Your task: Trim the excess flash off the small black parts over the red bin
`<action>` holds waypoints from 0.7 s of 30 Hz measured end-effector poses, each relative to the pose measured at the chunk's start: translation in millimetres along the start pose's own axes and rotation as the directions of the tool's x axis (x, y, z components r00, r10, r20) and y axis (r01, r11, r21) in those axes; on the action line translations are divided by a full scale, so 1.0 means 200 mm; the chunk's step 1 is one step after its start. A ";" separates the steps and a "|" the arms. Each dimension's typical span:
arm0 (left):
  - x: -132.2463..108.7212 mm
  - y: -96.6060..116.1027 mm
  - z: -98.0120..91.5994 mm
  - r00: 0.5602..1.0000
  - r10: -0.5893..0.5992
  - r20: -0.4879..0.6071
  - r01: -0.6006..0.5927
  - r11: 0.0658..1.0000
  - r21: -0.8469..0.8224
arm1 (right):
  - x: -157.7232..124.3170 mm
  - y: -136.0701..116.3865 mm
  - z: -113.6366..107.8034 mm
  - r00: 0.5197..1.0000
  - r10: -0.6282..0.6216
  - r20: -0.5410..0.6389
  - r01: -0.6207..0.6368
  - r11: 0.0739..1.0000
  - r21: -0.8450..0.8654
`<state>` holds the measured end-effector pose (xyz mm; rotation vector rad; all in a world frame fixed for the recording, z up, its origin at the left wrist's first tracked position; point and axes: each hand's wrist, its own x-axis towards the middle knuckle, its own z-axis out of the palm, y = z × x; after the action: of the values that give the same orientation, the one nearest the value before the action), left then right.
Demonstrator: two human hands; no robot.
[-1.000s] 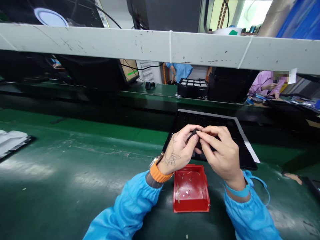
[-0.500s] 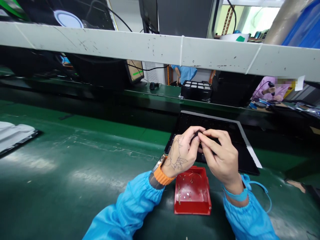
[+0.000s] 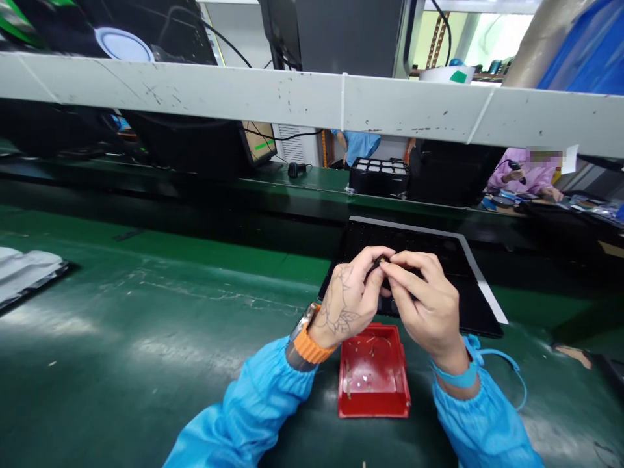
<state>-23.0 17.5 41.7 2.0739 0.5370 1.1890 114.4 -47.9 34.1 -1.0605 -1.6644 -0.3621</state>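
Note:
My left hand [image 3: 348,292] and my right hand [image 3: 429,299] meet at the fingertips, above the near part of a flat black panel [image 3: 414,240] edged with a pale strip. Between the left thumb and fingers sits a small dark piece [image 3: 378,262], mostly covered. The right thumb and forefinger pinch at its right end, where a tiny gold-coloured spot shows; what exactly they grip is hidden. Just below the hands, on the green bench, stands a red plastic bin [image 3: 373,377] with small scraps in it.
A grey shelf beam [image 3: 273,97] crosses above the bench. A pale, dark-edged part [image 3: 29,273] lies at the left. Farther back are a black box with white-topped cells [image 3: 379,175], a handheld scanner [image 3: 296,169], and two people, one in pink [image 3: 524,172].
The view has shifted slightly. My fingers have moved a little around the small dark piece, and a gold-coloured spot now shows at the fingertips. Both hands stay together over the panel.

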 end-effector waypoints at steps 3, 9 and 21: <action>0.00 -0.01 0.00 1.000 -0.023 0.000 0.023 0.996 -0.091 | 0.00 0.01 -0.01 0.999 -0.030 0.014 0.030 1.000 -0.001; -0.01 -0.01 0.01 0.999 -0.046 0.009 0.046 0.986 -0.162 | 0.00 0.00 -0.03 0.998 -0.051 0.023 0.052 0.999 -0.018; -0.01 0.03 0.00 0.997 0.066 -0.037 -0.060 0.985 0.161 | 0.00 -0.01 -0.02 0.998 -0.031 0.052 0.033 0.999 -0.036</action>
<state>-24.9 12.3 44.1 2.2194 0.6081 1.2646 114.8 -52.1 36.3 -1.0786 -1.7278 -0.3906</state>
